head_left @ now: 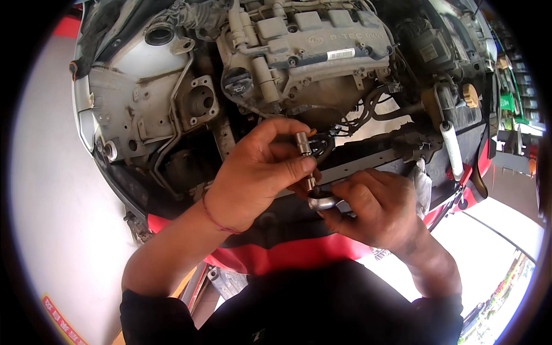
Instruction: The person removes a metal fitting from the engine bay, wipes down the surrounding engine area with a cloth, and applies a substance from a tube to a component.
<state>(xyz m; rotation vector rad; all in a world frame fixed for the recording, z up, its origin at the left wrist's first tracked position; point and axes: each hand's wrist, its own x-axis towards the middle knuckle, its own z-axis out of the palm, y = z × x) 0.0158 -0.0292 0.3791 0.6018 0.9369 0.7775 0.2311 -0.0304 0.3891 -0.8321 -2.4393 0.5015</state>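
Observation:
My left hand (253,175) is closed round a silver socket (303,144), which stands tilted between the thumb and fingers. Below the thumb a short metal shaft (311,183) comes out in line with the socket. Its lower end meets the round silver head of a ratchet wrench (323,202). Fingers of my right hand (376,204) pinch that head; the wrench's handle is hidden by the hand. Both hands are over the front edge of an open engine bay, in front of the engine (322,43).
A black oil cap (237,83) sits at the engine's left. Hoses and wires (368,112) hang behind my hands. At the right stand a yellow-brown cap (470,96) and a white tube (452,150). Red bodywork (293,250) runs across the front, near my torso.

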